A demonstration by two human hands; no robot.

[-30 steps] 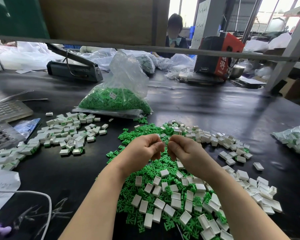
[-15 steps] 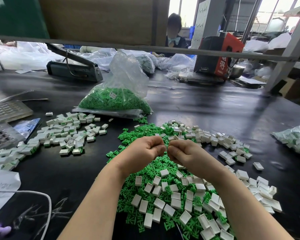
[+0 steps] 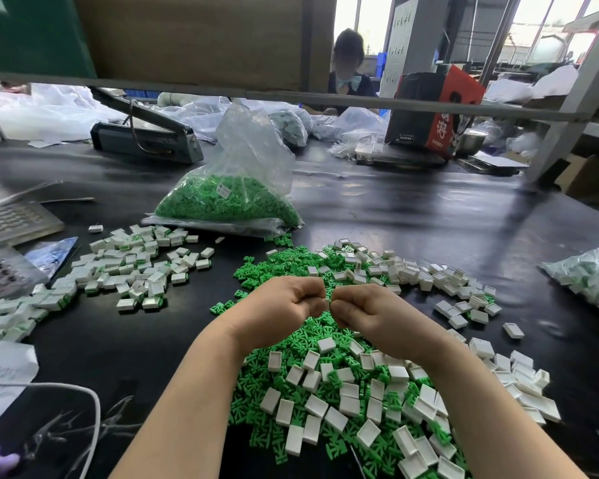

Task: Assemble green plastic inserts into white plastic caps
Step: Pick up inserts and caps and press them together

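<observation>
A black bench (image 3: 412,216) fills the frame. At its centre and lower right spreads a heap of green inserts (image 3: 284,382) mixed with loose white caps (image 3: 346,402). Above it, at upper centre, stands a clear bag of green inserts (image 3: 229,198), open at the top. At middle left lies a scatter of assembled caps (image 3: 132,271), white with green showing at their ends. At the right edge sits another bag of parts (image 3: 592,274).

Over the middle of the heap the left hand (image 3: 281,305) and right hand (image 3: 363,311) are curled into loose fists, fingertips pressed together. Between them they pinch a small white piece (image 3: 327,303); whether an insert is in it I cannot tell.
</observation>
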